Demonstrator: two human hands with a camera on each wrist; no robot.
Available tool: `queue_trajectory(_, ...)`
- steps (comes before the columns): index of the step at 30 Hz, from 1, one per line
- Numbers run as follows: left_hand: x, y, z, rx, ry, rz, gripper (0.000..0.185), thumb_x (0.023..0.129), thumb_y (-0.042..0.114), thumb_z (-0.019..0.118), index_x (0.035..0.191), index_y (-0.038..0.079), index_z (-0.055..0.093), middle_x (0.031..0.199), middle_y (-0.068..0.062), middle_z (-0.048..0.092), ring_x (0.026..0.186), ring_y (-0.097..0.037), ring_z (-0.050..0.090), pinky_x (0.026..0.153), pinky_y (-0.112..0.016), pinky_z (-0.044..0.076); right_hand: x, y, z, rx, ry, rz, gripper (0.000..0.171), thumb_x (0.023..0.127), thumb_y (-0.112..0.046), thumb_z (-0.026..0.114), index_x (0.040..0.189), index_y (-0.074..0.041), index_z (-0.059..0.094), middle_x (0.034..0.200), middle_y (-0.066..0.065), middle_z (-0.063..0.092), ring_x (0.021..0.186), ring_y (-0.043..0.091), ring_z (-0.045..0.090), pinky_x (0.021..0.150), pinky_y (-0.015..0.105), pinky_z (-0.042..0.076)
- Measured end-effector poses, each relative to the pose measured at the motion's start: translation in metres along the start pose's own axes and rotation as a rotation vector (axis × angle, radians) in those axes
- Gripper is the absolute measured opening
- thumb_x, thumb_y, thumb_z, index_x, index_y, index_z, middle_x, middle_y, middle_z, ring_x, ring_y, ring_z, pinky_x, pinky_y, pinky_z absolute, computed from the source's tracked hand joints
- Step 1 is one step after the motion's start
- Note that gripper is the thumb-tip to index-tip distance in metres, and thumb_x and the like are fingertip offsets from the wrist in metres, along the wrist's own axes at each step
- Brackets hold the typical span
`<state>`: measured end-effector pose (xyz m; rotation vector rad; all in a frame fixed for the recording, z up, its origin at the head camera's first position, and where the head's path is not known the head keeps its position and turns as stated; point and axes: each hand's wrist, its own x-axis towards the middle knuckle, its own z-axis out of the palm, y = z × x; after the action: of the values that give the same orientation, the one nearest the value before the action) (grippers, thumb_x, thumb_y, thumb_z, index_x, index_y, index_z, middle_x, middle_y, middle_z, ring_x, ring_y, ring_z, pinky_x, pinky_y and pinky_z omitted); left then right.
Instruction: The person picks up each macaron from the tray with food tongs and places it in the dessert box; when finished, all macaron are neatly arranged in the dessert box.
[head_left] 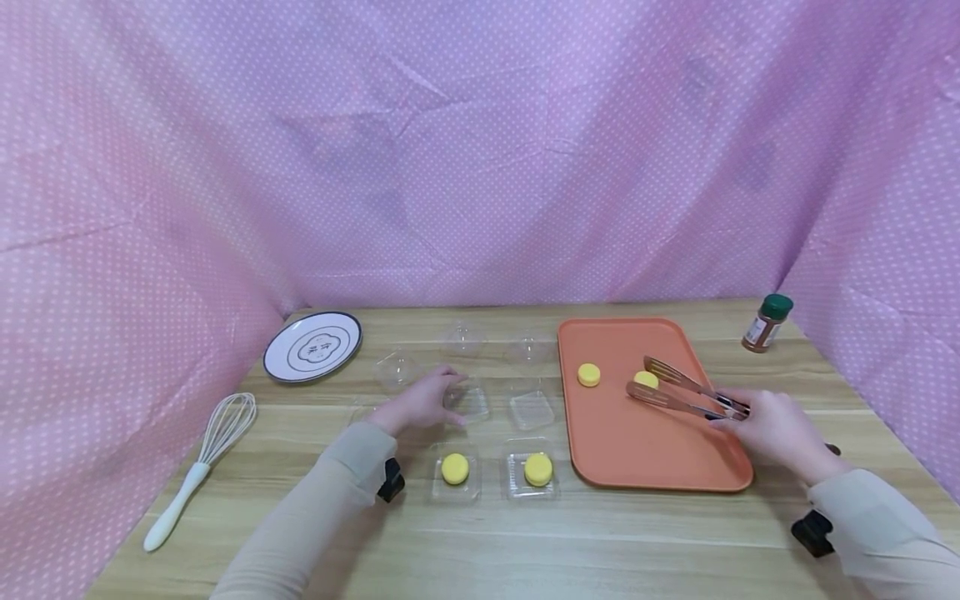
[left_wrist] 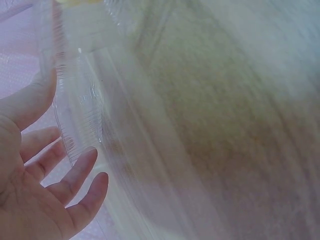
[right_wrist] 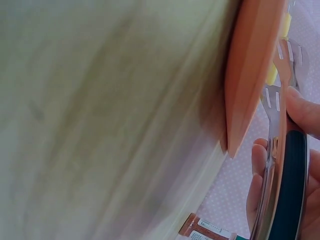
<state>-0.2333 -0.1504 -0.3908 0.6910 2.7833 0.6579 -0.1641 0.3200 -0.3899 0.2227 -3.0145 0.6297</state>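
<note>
Tongs [head_left: 678, 390] gripped by the right hand [head_left: 776, 429] straddle a yellow cake [head_left: 646, 379] on the orange tray [head_left: 660, 454]; it likely crumbles, so squeeze its sides gently. Left hand [head_left: 420, 402], fingers relaxed, rests on a flimsy clear container [head_left: 467, 402]

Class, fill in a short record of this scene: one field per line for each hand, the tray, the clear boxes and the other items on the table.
Left hand: rests on an empty clear box, fingers relaxed
Right hand: grips metal tongs
Tongs: tips around one yellow cake on the orange tray
Tray contents: a second yellow cake, lying apart
Filled boxes: two near boxes, one cake each
Other items: whisk, plate, spice jar
</note>
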Motion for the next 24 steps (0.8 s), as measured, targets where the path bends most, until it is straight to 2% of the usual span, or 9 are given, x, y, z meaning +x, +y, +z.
queue_trajectory(4, 0.0005, 0.0002, 0.0, -0.006, -0.002, -0.008, 0.08, 0.071, 0.019, 0.082, 0.137, -0.004, 0.043, 0.128, -0.017, 0.049, 0.087, -0.021, 0.055, 0.096, -0.04, 0.047, -0.0005, 0.0002, 0.0015, 0.008, 0.01, -0.011, 0.051, 0.077, -0.028, 0.076, 0.117, 0.002, 0.064, 0.064, -0.004, 0.054, 0.06, 0.014, 0.044, 0.052, 0.027, 0.034)
queue_trajectory(9, -0.0001, 0.0006, -0.0002, 0.0, 0.0, -0.008, 0.08, 0.071, 0.019, 0.082, 0.137, -0.004, 0.044, 0.128, -0.018, 0.049, 0.097, -0.024, 0.055, 0.102, -0.041, 0.044, -0.001, 0.0005, 0.0034, 0.009, 0.014, -0.016, 0.045, 0.078, -0.025, 0.076, 0.114, 0.001, 0.066, 0.06, -0.004, 0.048, 0.057, 0.013, 0.04, 0.05, 0.026, 0.03)
queue_trajectory(19, -0.0013, -0.0002, -0.0001, -0.005, 0.002, 0.002, 0.079, 0.071, 0.019, 0.081, 0.137, -0.005, 0.044, 0.128, -0.018, 0.049, 0.104, -0.027, 0.054, 0.103, -0.043, 0.044, -0.0015, 0.0004, 0.0044, 0.01, 0.028, -0.049, 0.034, 0.08, -0.021, 0.075, 0.106, -0.002, 0.069, 0.064, -0.002, 0.055, 0.058, 0.014, 0.041, 0.05, 0.027, 0.029)
queue_trajectory(24, -0.0015, 0.0, -0.0005, -0.01, 0.003, 0.007, 0.079, 0.071, 0.018, 0.082, 0.137, -0.005, 0.044, 0.127, -0.018, 0.05, 0.102, -0.026, 0.054, 0.102, -0.043, 0.044, -0.0009, 0.0006, 0.0051, 0.007, 0.034, -0.052, 0.032, 0.079, -0.018, 0.075, 0.105, 0.001, 0.07, 0.07, 0.006, 0.062, 0.058, 0.014, 0.041, 0.05, 0.027, 0.029)
